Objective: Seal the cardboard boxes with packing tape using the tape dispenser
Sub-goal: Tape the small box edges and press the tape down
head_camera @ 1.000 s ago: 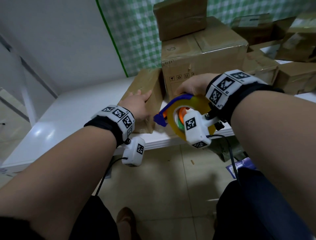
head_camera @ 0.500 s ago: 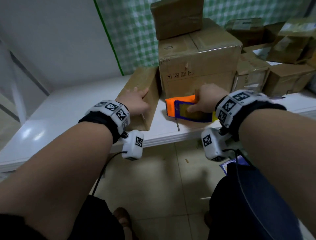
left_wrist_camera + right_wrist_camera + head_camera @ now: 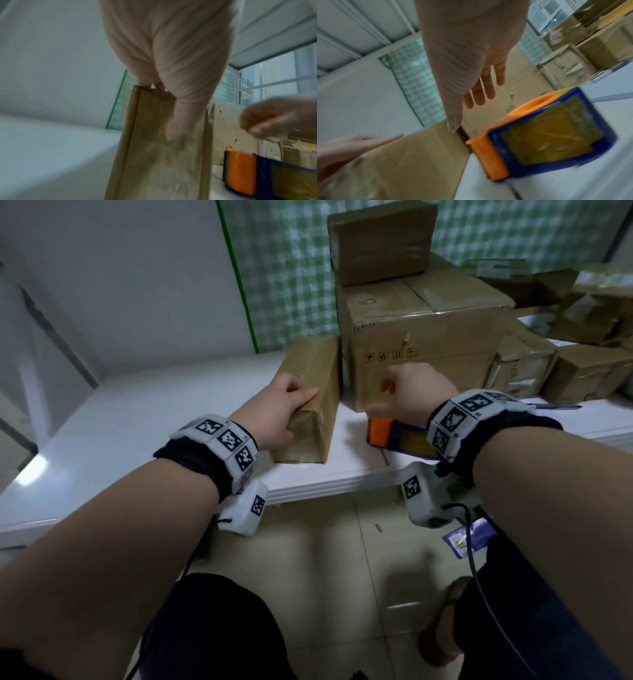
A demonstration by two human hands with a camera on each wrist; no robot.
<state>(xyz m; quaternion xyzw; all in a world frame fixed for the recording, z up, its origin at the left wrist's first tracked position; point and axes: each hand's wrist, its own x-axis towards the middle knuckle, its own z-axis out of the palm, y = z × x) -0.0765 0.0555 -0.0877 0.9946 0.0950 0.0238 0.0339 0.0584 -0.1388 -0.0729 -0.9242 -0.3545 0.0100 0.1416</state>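
Note:
A narrow cardboard box stands on the white table near its front edge. My left hand rests on its top with straight fingers, the thumb against the upper end face. The blue and orange tape dispenser lies on the table just right of the box, orange cutter end toward it. My right hand hovers a little above the dispenser, fingers loose and holding nothing. The right wrist view shows the dispenser apart from the hand, and my left hand flat on the box.
A large taped carton stands right behind the dispenser, with a smaller box on top. More boxes are piled at the back right. The table's front edge runs just below my wrists. A blue sheet lies on the floor.
My right hand carried the dispenser down from the air, laid it on the table, then let go and lifted off it. My left hand stayed on the narrow box.

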